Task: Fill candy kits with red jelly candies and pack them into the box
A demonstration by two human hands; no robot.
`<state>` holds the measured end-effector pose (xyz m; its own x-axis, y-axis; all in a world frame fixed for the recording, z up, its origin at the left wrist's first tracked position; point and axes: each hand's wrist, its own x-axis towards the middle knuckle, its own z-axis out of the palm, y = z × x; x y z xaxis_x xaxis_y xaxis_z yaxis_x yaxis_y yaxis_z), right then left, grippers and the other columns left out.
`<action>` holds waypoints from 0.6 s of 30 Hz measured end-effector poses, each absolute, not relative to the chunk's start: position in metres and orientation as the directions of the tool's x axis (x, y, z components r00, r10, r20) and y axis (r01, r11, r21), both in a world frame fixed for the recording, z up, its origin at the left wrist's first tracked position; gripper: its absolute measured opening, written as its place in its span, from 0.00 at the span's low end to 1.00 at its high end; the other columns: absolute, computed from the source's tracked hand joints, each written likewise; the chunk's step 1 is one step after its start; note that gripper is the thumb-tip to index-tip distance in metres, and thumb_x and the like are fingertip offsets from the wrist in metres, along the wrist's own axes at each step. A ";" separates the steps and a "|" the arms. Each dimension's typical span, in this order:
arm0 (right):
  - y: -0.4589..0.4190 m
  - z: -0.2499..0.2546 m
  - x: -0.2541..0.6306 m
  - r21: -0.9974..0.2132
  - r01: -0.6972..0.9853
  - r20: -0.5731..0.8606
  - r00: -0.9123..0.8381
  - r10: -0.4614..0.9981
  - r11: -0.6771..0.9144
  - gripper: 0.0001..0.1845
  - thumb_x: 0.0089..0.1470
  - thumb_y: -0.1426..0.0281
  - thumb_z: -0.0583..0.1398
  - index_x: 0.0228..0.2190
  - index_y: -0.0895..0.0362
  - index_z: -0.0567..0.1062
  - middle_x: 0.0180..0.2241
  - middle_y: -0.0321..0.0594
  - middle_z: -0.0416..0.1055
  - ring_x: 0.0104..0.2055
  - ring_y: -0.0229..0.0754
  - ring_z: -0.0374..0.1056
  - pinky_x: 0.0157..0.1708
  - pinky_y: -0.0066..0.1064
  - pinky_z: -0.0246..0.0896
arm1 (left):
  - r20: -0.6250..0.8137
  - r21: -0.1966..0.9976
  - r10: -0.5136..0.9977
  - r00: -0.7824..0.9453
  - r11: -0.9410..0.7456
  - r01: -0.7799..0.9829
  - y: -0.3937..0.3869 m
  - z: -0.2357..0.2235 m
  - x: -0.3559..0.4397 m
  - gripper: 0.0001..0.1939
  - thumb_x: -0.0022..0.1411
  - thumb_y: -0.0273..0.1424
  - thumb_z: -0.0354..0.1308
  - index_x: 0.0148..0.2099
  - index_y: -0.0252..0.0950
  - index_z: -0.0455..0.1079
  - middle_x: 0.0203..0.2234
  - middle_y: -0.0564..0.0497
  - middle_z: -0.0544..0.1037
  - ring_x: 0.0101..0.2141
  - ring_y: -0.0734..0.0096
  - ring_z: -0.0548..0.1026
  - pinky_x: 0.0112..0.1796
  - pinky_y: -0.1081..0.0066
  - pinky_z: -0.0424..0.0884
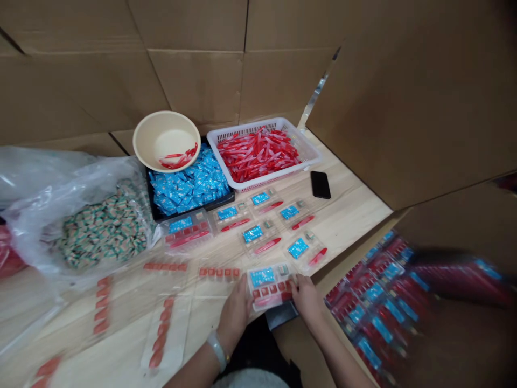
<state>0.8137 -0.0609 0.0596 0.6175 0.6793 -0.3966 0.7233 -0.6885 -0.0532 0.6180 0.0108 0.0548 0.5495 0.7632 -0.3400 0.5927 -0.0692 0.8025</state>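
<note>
Clear blister pack [270, 285], seen from the head camera, gripped at both ends, left hand [233, 315] and right hand [307, 299] curled closed around its edges; just beyond that pack, more packs [264, 237] with blue sachets and red razors laid out; to its right, stacked packs [379, 307] blurred inside a cardboard carton [307, 350].

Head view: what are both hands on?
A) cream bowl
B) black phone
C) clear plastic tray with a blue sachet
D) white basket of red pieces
C: the left hand and right hand are at opposite edges of the clear plastic tray, which holds a blue sachet and red pieces.
</note>
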 end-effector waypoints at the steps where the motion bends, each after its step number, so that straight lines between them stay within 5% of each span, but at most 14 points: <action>1: -0.061 0.063 0.809 -0.057 0.752 -0.363 0.597 0.716 -0.657 0.17 0.53 0.67 0.47 0.41 0.60 0.67 0.36 0.48 0.67 0.38 0.44 0.64 0.34 0.31 0.57 | -0.313 0.753 0.753 0.579 -0.175 0.635 0.012 0.053 0.605 0.21 0.53 0.23 0.46 0.51 0.37 0.57 0.42 0.44 0.68 0.42 0.64 0.66 0.42 0.64 0.62; 5: -0.060 0.067 0.773 -0.253 0.902 -0.285 0.278 0.917 -0.351 0.16 0.53 0.68 0.47 0.41 0.57 0.68 0.38 0.46 0.67 0.41 0.45 0.62 0.40 0.35 0.57 | -0.295 0.456 0.690 0.661 -0.506 0.732 0.027 0.039 0.557 0.12 0.53 0.21 0.45 0.38 0.37 0.65 0.38 0.48 0.68 0.40 0.64 0.64 0.40 0.63 0.61; 7: -0.058 0.063 0.753 -0.337 0.904 -0.256 0.179 0.950 -0.262 0.15 0.52 0.69 0.48 0.41 0.56 0.68 0.39 0.46 0.67 0.41 0.46 0.61 0.42 0.37 0.57 | -0.285 0.405 0.634 0.719 -0.600 0.690 0.036 0.034 0.545 0.09 0.56 0.22 0.44 0.35 0.37 0.64 0.33 0.50 0.69 0.36 0.67 0.65 0.38 0.64 0.61; 14: -0.007 0.067 0.720 -0.625 0.772 -0.151 0.023 0.988 -0.114 0.25 0.48 0.74 0.52 0.49 0.52 0.60 0.51 0.45 0.56 0.51 0.44 0.55 0.46 0.37 0.56 | -0.050 0.518 0.543 0.838 -0.704 0.487 0.062 0.061 0.538 0.10 0.59 0.23 0.42 0.36 0.36 0.64 0.35 0.50 0.70 0.37 0.69 0.65 0.39 0.65 0.61; 18: 0.026 0.087 0.737 -0.801 0.580 -0.182 0.001 0.983 -0.149 0.08 0.50 0.71 0.52 0.30 0.55 0.70 0.32 0.38 0.66 0.36 0.35 0.63 0.37 0.27 0.58 | -0.025 0.671 0.652 0.758 -0.551 0.496 0.086 0.093 0.542 0.07 0.58 0.28 0.45 0.36 0.36 0.64 0.34 0.49 0.71 0.37 0.68 0.67 0.40 0.65 0.63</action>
